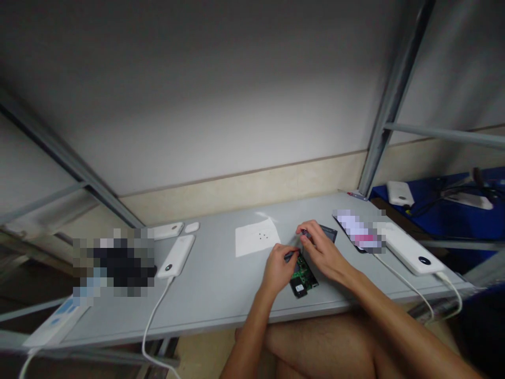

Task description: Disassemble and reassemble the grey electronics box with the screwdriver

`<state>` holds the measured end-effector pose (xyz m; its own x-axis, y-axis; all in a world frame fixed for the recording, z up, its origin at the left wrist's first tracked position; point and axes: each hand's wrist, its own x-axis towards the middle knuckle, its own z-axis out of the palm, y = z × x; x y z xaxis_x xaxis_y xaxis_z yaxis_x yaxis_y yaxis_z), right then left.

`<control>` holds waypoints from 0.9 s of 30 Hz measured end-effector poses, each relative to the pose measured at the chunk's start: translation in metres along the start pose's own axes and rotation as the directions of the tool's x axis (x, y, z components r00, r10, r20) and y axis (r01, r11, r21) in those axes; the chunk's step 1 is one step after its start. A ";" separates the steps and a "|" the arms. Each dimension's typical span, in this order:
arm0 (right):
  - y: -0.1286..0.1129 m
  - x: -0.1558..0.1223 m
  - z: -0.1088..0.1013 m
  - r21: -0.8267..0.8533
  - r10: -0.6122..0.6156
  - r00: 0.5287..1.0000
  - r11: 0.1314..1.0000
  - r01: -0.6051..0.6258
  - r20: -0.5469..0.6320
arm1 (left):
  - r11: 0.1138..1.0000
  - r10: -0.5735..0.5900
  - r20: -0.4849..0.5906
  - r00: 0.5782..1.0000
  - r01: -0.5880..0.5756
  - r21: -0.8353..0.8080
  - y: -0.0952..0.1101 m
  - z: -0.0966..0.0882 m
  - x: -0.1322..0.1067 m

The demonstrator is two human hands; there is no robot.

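Observation:
A green circuit board [302,275] with a black part and a white label lies on the grey table, close to its front edge. My left hand [277,267] is closed at the board's upper left side, its thumb and fingertips pinched by a small dark piece that I cannot make out. Over the upper right of the board, my right hand [320,249] has its fingers curled around something small, dark and reddish, mostly hidden. Partly behind that hand lies a flat dark panel [330,232]. White paper [246,243] with several tiny dark screws [263,236] sits left of the hands.
On the right are a phone [357,230] and a white power bank [410,251] with cables. Another white power bank [177,257], a small white case [192,227] and a blurred dark object [122,263] are on the left. Metal posts [389,100] frame the table [213,295].

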<state>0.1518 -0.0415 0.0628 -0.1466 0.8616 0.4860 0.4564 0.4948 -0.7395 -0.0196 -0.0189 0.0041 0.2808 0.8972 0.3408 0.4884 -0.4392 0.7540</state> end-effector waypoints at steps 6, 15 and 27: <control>-0.001 0.009 -0.006 0.070 -0.083 0.997 0.994 0.082 0.009 | 1.000 -0.001 -0.011 1.000 0.001 -0.015 0.000 0.000 0.000; -0.003 0.012 -0.011 0.112 -0.037 0.999 0.993 0.037 -0.011 | 1.000 -0.005 -0.010 1.000 0.005 -0.005 0.001 -0.001 0.000; -0.006 0.015 -0.008 0.181 -0.043 0.999 0.982 0.046 -0.023 | 1.000 -0.004 -0.007 1.000 0.004 0.015 -0.001 0.001 0.002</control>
<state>0.1537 -0.0324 0.0778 -0.1459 0.8367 0.5279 0.2827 0.5466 -0.7882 -0.0186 -0.0165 0.0035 0.2736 0.8991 0.3416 0.5017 -0.4365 0.7468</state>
